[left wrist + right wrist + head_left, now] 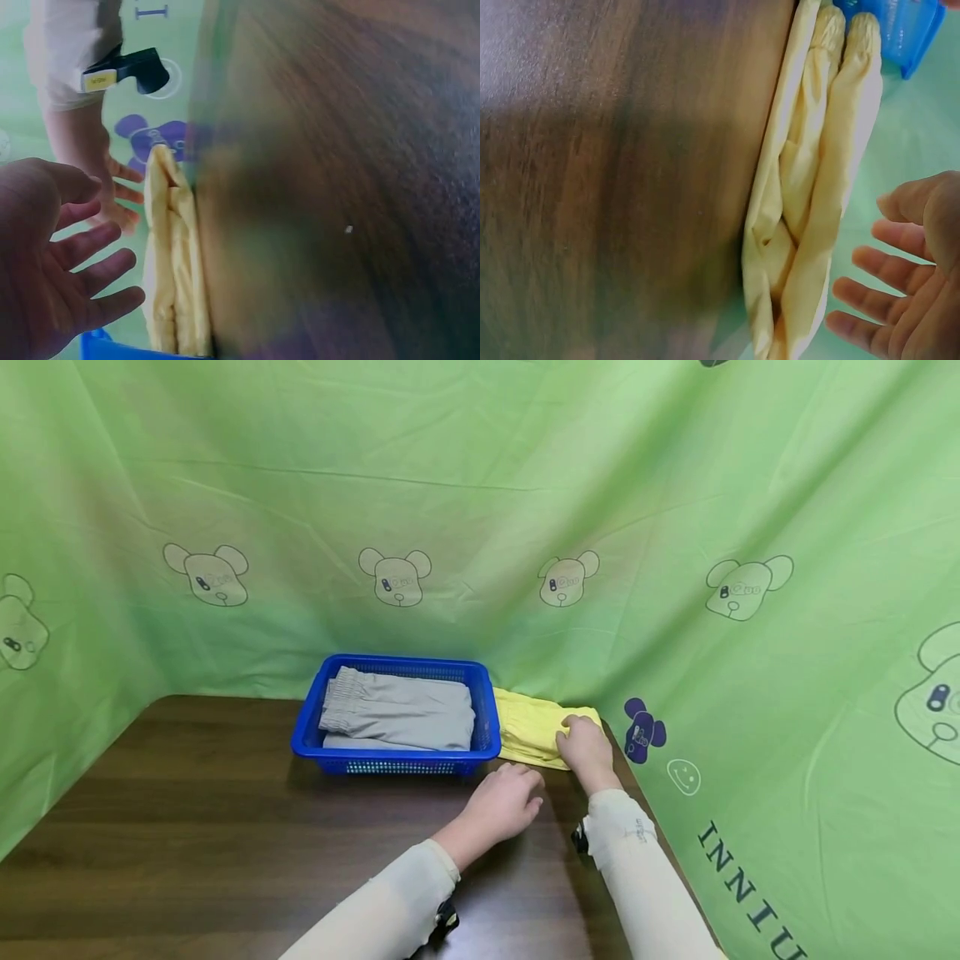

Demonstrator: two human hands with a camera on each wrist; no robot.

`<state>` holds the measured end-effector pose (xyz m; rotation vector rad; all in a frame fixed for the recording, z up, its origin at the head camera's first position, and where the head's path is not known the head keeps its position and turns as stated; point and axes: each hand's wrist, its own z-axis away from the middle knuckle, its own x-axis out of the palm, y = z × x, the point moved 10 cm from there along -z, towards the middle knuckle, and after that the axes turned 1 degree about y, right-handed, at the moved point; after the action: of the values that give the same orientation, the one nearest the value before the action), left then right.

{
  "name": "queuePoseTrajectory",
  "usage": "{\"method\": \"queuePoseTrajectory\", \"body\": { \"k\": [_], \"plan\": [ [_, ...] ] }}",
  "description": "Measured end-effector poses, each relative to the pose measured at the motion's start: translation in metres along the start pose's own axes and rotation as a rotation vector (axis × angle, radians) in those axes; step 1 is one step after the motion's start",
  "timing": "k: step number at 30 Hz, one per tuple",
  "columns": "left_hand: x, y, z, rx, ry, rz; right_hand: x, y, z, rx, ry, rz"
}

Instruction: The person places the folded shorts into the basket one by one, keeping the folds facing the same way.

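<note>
A folded yellow garment (528, 727) lies on the table at the right of a blue basket (397, 767), its layered edge showing in the right wrist view. My right hand (587, 750) is over the garment's right end; in the right wrist view its fingers (885, 259) are spread and hold nothing, apart from the cloth. My left hand (504, 800) hovers near the basket's front right corner, before the garment. Its fingers (105, 270) are loosely extended with nothing in them. Inside the basket rests a folded grey garment (405, 710) with a gathered elastic band at its left.
The dark wooden table (225, 852) reaches back to a green curtain (465, 510) printed with bear faces. The curtain also runs along the table's right edge, close to my right arm. Dark wrist cameras (446, 920) are strapped to both forearms.
</note>
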<state>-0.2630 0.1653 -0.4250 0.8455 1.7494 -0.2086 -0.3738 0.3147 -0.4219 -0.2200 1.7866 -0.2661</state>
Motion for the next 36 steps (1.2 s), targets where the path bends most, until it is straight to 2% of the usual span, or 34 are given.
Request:
{"method": "queuePoseTrajectory", "body": {
  "k": [4, 7, 15, 21, 28, 36],
  "plan": [
    [0.017, -0.005, -0.006, -0.037, -0.055, -0.006, 0.005, 0.005, -0.002, 0.016, -0.002, 0.026],
    [0.025, -0.010, -0.010, -0.060, -0.074, -0.025, 0.010, 0.008, -0.002, 0.030, -0.021, 0.039],
    [0.025, -0.019, -0.025, -0.106, -0.078, -0.059, 0.010, 0.003, -0.005, 0.000, -0.006, 0.070],
    [0.032, -0.023, -0.031, -0.121, -0.102, -0.070, 0.015, 0.003, -0.007, -0.012, 0.009, 0.109],
    [0.034, -0.024, -0.037, -0.109, -0.079, -0.102, 0.028, 0.008, -0.007, 0.036, -0.066, 0.105],
    [0.034, -0.020, -0.044, -0.115, -0.105, -0.141, 0.036, 0.012, -0.004, 0.061, -0.148, 0.082]
  ]
}}
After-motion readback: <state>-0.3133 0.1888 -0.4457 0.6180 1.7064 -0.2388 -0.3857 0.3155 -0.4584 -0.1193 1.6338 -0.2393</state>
